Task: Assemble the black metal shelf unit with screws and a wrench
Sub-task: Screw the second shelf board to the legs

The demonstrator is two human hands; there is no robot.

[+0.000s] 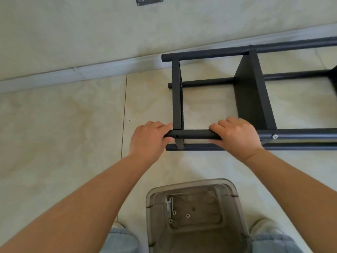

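The black metal shelf unit point(251, 92) lies on its side on the tiled floor, its tubes running to the right. My left hand point(148, 141) grips the left end of the near upper tube point(193, 134), beside an empty screw hole point(177, 136). My right hand point(237, 136) grips the same tube a little further right. A silver screw head point(275, 136) sits in that tube past my right hand. A wrench point(168, 204) and a few small nuts point(187, 215) lie in a translucent grey bin point(151, 194) in front of my knees.
A wall and its pale baseboard point(91, 73) run behind the shelf unit. A dark metal plate point(148, 0) is at the top edge of the view. My knees in jeans point(120, 240) flank the bin. Bare tiles spread to the left.
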